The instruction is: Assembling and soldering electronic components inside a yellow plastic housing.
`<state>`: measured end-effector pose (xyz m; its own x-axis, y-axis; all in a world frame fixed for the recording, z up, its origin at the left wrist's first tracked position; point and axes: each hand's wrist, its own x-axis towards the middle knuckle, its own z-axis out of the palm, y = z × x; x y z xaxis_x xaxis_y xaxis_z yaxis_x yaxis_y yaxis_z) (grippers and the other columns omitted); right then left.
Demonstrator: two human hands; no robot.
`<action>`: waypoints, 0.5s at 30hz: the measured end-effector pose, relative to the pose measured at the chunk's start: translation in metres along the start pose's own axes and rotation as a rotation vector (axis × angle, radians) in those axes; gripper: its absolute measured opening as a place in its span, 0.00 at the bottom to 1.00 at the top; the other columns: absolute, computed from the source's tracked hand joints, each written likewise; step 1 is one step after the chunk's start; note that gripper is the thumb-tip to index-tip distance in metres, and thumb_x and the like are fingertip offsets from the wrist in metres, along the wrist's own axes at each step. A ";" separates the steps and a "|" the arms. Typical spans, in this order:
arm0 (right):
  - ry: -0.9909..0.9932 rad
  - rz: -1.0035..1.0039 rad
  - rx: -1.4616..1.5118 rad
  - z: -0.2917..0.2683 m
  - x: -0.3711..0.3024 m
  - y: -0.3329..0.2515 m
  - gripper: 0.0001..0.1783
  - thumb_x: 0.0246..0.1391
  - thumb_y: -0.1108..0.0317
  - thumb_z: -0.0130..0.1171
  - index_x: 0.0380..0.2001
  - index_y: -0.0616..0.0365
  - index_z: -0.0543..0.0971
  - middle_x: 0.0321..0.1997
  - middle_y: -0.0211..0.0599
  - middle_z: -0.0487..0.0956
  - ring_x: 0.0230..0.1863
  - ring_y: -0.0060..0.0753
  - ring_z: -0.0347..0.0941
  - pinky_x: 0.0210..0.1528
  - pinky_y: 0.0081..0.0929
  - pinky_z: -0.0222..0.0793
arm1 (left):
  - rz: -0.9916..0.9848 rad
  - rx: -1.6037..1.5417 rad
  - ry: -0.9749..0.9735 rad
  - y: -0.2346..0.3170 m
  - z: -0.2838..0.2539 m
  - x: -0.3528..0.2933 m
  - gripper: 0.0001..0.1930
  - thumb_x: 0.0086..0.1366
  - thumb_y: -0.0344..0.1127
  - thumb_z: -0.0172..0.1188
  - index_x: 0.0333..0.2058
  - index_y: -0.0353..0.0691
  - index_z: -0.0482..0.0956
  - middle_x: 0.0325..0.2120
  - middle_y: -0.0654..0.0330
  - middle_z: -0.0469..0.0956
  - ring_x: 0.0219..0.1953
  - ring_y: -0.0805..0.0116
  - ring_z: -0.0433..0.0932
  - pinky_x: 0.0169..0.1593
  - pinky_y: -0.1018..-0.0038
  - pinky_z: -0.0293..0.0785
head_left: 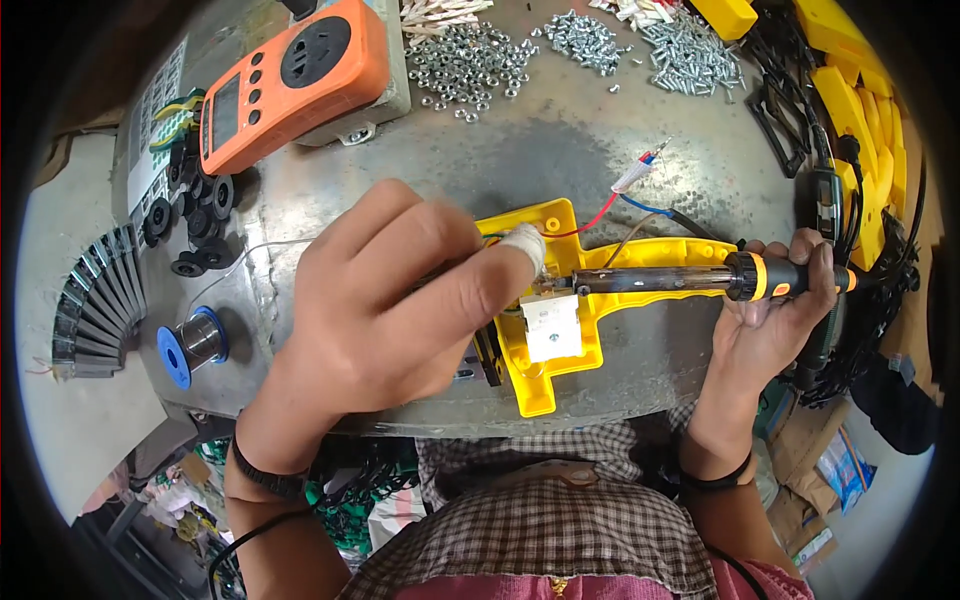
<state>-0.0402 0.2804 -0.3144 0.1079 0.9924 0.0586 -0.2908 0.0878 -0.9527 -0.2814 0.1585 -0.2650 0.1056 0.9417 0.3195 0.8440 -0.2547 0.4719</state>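
Note:
My right hand (775, 300) grips a soldering iron (660, 280) by its black and orange handle. The iron's tip end is over a white block-shaped part (552, 328) in a yellow plastic housing half (650, 262). My left hand (390, 300) is closed beside the tip, its index finger wrapped in white. Thin solder wire (265, 246) runs from a blue-flanged spool (175, 358) into the left hand; its end is hidden behind the fingers. Red and blue wires (600, 214) leave the housing toward a small white part with a bare tip (632, 176).
An orange meter (290, 80) stands at the back left, with black round parts (205, 215) near it. Heaps of nuts (470, 65) and screws (690, 55) lie at the back. Yellow housings (850, 120) and black cables (870, 310) crowd the right side. A curved row of dark strips (100, 300) is far left.

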 end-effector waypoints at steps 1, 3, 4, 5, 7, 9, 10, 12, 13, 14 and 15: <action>-0.005 0.000 0.005 -0.005 0.002 0.000 0.12 0.68 0.57 0.46 0.38 0.55 0.68 0.30 0.25 0.71 0.21 0.20 0.70 0.22 0.15 0.70 | 0.044 0.062 0.108 -0.004 -0.002 -0.003 0.12 0.47 0.17 0.67 0.32 0.33 0.79 0.29 0.56 0.76 0.30 0.60 0.75 0.33 0.69 0.71; -0.279 0.060 0.125 -0.017 0.007 -0.001 0.11 0.66 0.65 0.48 0.47 0.57 0.69 0.40 0.33 0.65 0.30 0.19 0.68 0.34 0.19 0.71 | 0.085 0.244 0.364 -0.022 -0.002 0.007 0.17 0.49 0.18 0.63 0.40 0.32 0.79 0.36 0.52 0.79 0.36 0.55 0.77 0.40 0.71 0.73; -0.277 0.055 0.124 -0.016 0.007 -0.003 0.11 0.66 0.65 0.48 0.47 0.57 0.69 0.40 0.33 0.65 0.30 0.19 0.68 0.34 0.19 0.71 | 0.089 0.242 0.366 -0.018 -0.005 0.012 0.17 0.49 0.18 0.63 0.40 0.32 0.79 0.36 0.52 0.79 0.36 0.55 0.77 0.40 0.71 0.73; -0.168 0.106 0.055 -0.011 0.006 -0.006 0.12 0.66 0.59 0.46 0.42 0.57 0.68 0.35 0.32 0.66 0.24 0.18 0.65 0.25 0.17 0.65 | 0.042 0.332 0.269 -0.011 -0.011 0.020 0.18 0.52 0.21 0.62 0.45 0.32 0.77 0.39 0.51 0.79 0.39 0.55 0.77 0.44 0.74 0.72; -0.057 0.182 -0.030 0.004 0.005 -0.016 0.17 0.66 0.52 0.45 0.33 0.55 0.67 0.20 0.29 0.65 0.12 0.16 0.55 0.10 0.16 0.43 | -0.009 0.216 0.156 -0.009 -0.009 0.031 0.22 0.58 0.26 0.59 0.53 0.32 0.75 0.42 0.51 0.79 0.42 0.58 0.77 0.48 0.77 0.70; -0.031 0.201 -0.020 0.010 0.002 -0.018 0.17 0.66 0.53 0.45 0.31 0.55 0.66 0.16 0.29 0.64 0.09 0.16 0.52 0.11 0.16 0.45 | -0.252 -0.434 0.105 -0.001 0.001 0.036 0.21 0.65 0.30 0.55 0.56 0.31 0.73 0.41 0.57 0.80 0.38 0.72 0.75 0.43 0.81 0.68; -0.069 0.181 -0.020 0.007 0.002 -0.015 0.17 0.66 0.53 0.45 0.31 0.55 0.66 0.16 0.28 0.63 0.09 0.16 0.52 0.11 0.16 0.45 | -0.632 -0.951 0.010 0.009 0.000 0.049 0.20 0.69 0.33 0.52 0.56 0.30 0.73 0.34 0.60 0.81 0.31 0.79 0.70 0.37 0.83 0.66; -0.094 0.161 -0.004 0.009 0.001 -0.016 0.17 0.66 0.53 0.45 0.30 0.55 0.65 0.14 0.27 0.61 0.09 0.16 0.51 0.11 0.16 0.46 | -0.653 -1.130 -0.276 -0.009 -0.006 0.056 0.19 0.71 0.36 0.51 0.55 0.31 0.75 0.29 0.61 0.81 0.26 0.82 0.68 0.32 0.86 0.61; -0.077 0.172 -0.005 0.012 0.000 -0.017 0.17 0.66 0.53 0.45 0.30 0.55 0.65 0.14 0.27 0.61 0.08 0.16 0.51 0.11 0.16 0.46 | -0.647 -1.127 -0.276 -0.011 -0.005 0.058 0.19 0.71 0.36 0.51 0.55 0.31 0.75 0.29 0.61 0.81 0.26 0.82 0.68 0.32 0.86 0.61; -0.061 0.185 -0.006 0.013 -0.001 -0.018 0.17 0.66 0.53 0.45 0.30 0.55 0.65 0.14 0.27 0.61 0.08 0.16 0.50 0.11 0.16 0.46 | -0.661 -1.174 -0.283 -0.012 -0.003 0.059 0.17 0.71 0.34 0.52 0.53 0.31 0.77 0.29 0.60 0.82 0.27 0.81 0.71 0.33 0.86 0.65; -0.145 0.169 0.024 0.009 -0.001 -0.016 0.17 0.66 0.54 0.45 0.30 0.55 0.65 0.16 0.28 0.62 0.09 0.16 0.51 0.11 0.16 0.46 | -0.678 -1.228 -0.298 -0.012 0.001 0.060 0.15 0.70 0.33 0.54 0.50 0.31 0.78 0.29 0.59 0.82 0.29 0.80 0.75 0.34 0.87 0.68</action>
<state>-0.0439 0.2791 -0.2961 -0.0820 0.9950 -0.0574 -0.3157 -0.0806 -0.9454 -0.2847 0.2183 -0.2522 0.1080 0.9271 -0.3589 -0.1895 0.3736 0.9080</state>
